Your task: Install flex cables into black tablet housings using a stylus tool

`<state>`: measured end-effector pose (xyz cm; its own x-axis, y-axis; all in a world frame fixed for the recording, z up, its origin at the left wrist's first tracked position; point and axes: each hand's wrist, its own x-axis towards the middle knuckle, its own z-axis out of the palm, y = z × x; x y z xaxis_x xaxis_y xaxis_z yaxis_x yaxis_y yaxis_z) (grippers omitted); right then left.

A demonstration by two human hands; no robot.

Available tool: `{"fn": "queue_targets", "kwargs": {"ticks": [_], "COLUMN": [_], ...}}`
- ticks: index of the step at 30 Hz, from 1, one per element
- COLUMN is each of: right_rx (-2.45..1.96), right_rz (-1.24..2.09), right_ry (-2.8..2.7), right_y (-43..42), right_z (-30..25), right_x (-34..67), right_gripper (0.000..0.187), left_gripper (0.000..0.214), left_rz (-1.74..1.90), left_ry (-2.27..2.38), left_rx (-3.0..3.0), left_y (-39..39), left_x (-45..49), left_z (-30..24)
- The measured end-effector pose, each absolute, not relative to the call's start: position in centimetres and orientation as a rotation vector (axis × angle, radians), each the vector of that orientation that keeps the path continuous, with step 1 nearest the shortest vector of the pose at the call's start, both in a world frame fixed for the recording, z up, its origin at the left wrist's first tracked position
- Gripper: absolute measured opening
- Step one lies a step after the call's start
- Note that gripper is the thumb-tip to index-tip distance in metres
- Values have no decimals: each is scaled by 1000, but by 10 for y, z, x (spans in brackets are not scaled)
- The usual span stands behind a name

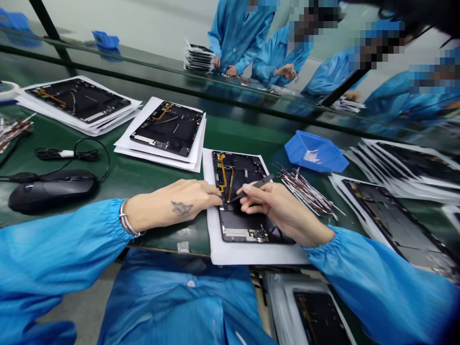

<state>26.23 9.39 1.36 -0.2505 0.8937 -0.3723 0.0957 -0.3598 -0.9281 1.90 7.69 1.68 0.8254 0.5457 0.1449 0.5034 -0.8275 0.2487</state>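
Note:
An opened black tablet chassis (247, 225) with an orange flex cable lies on a white sheet (230, 251) right in front of me. My right hand (276, 206) is closed in a pinch on dark tweezers (253, 186), whose tip touches the chassis near its middle. My left hand (179, 203) rests on the green belt and the sheet's left edge, fingers curled together, fingertips pressing the chassis beside the tweezer tip. Nothing shows inside that hand.
Two more chassis on white sheets (168, 127) (79, 99) lie farther left. A blue tray (314, 152) and a bundle of thin cables (305, 189) lie to the right, with stacked chassis (398, 220) beyond. A black mouse (50, 191) sits at left. Several people in blue coats work opposite.

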Motion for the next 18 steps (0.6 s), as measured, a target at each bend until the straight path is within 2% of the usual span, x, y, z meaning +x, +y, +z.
{"fn": "queue_targets", "kwargs": {"ticks": [18], "right_rx": [-1418], "right_rz": [1679], "right_ry": [-1210], "right_y": [95], "right_z": [11], "right_x": [264], "right_gripper": [37], "left_gripper": [45], "left_rz": [331], "left_ry": [786], "left_rx": [2797], "left_y": [77], "left_x": [18], "left_z": [14]}}
